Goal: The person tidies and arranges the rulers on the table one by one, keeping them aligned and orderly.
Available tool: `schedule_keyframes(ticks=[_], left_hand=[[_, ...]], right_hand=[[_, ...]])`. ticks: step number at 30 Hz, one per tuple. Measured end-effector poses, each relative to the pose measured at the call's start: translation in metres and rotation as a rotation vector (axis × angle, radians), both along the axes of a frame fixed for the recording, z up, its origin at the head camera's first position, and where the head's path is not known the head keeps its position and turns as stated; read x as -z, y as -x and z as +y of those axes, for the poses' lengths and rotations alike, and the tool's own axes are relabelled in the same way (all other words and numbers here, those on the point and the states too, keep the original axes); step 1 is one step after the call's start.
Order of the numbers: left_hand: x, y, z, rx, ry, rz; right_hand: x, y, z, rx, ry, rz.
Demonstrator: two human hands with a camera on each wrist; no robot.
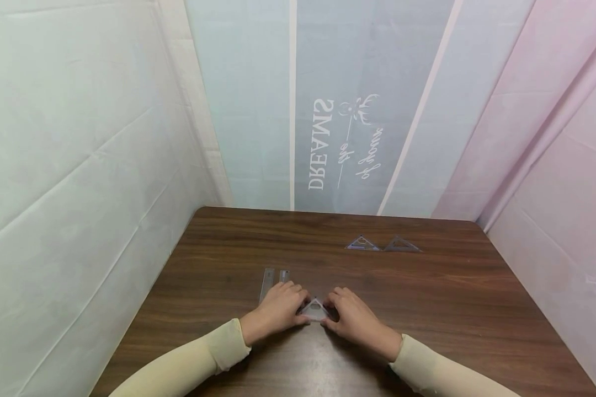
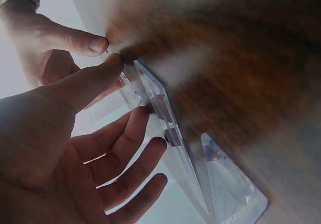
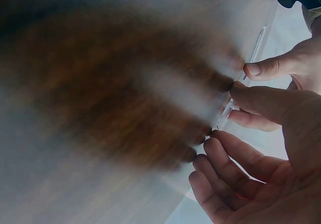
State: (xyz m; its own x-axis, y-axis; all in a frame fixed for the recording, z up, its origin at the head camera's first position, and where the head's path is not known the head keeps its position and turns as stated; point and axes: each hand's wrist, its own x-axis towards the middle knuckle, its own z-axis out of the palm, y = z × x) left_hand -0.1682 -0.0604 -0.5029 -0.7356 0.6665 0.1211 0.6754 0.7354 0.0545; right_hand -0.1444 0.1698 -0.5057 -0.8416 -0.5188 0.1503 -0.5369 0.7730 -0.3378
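Observation:
A clear triangular set square (image 1: pixel 315 311) lies between my two hands near the middle of the table, its peak pointing to the far side. My left hand (image 1: pixel 280 304) pinches its left corner between thumb and fingers. At the right corner, my right hand (image 1: pixel 355 318) pinches it the same way. The right wrist view shows the set square (image 3: pixel 226 111) edge-on, low over the wood at the fingertips. Just beyond the left hand lie two clear straight rulers, a longer-showing one (image 1: pixel 266 282) and another (image 1: pixel 284 274) partly hidden by the fingers.
Toward the back right of the brown wooden table (image 1: pixel 452 309) lie two more set squares, one bluish (image 1: pixel 362 245) and one darker-looking (image 1: pixel 401 246), side by side. Fabric curtains stand behind the table and along both sides, with printed lettering (image 1: pixel 320 144) on the back one.

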Motion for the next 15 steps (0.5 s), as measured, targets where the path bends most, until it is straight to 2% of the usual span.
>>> schedule_keyframes(ticks=[15], left_hand=[[0.0025, 0.0014, 0.0, 0.007, -0.004, 0.008]], right_hand=[[0.003, -0.0014, 0.0014, -0.004, 0.008, 0.005]])
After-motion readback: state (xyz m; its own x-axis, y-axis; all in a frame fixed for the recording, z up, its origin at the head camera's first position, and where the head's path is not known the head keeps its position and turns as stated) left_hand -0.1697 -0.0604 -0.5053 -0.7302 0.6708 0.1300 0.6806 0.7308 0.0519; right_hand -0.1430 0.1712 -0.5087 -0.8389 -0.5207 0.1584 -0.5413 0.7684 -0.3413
